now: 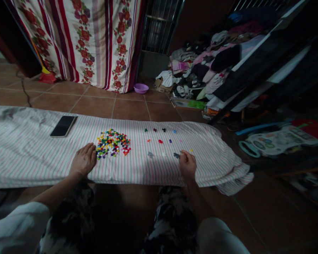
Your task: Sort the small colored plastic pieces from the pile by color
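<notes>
My left hand [83,158] lies flat on the striped cloth, fingers together and stretched out. Its fingertips touch the left edge of a mixed pile of small bead-like coloured pieces [113,143]. My right hand [188,163] has its thumb and fingers pinched beside a small dark grey cluster [176,155]; what is in the pinch, if anything, is hidden. Small one-colour clusters stand in rows right of the pile, among them green [146,130], black [164,130], red [160,141], grey [150,154] and white [163,154]. A yellow piece [191,150] lies just beyond my right hand.
A phone [63,126] lies left of the pile on the cloth-covered surface [29,148]. Beyond it are a floral curtain [100,42], a purple basin [141,88] and a heap of clothes [201,67]. A patterned plastic item [277,140] is at the right.
</notes>
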`<state>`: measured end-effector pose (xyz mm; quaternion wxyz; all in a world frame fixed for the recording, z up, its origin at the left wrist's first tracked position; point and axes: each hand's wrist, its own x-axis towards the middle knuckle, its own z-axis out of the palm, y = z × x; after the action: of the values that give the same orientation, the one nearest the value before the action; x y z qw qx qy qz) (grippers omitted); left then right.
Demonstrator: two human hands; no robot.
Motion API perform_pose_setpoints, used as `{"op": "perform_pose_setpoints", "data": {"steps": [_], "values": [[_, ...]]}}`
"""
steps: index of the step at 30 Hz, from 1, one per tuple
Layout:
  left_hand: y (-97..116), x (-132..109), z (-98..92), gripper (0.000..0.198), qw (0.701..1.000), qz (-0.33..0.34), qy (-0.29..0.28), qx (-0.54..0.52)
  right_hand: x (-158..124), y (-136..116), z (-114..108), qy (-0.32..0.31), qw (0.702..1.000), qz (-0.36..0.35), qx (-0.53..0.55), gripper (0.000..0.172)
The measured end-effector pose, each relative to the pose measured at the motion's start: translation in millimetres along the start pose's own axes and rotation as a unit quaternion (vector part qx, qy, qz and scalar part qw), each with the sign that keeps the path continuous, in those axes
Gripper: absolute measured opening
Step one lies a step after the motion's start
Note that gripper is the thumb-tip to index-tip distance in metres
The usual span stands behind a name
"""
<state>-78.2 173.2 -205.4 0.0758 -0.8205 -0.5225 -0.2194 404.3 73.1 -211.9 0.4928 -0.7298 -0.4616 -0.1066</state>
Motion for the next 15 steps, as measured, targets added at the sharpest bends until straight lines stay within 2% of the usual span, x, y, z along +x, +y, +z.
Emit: {"op": "perform_pose_setpoints", "data": {"steps": [5,8,11,15], "values": [[2.1,0.6,-0.2,0.044,1.000,-0.003,0.001,-0.007,-3.4,-12.5,-2.4,0.014,0.999,0.029,0.026,0.035],[3.1,0.8,-0.4,0.043,1.000,-0.010,0.002,-0.013,-7.7,-29.0,-1.2,0.003,0.999,0.019,0.044,0.034],[4.0,1.2,-0.6,0.043,1.000,-0.017,-0.001,-0.015,-10.0,-53.0,5.6,-0.023,0.998,-0.032,0.057,0.029],[4.7,1.3,-0.6,0.045,1.000,-0.019,0.001,-0.013,-11.7,-91.2,26.7,-0.110,0.984,-0.114,0.084,0.025]]}}
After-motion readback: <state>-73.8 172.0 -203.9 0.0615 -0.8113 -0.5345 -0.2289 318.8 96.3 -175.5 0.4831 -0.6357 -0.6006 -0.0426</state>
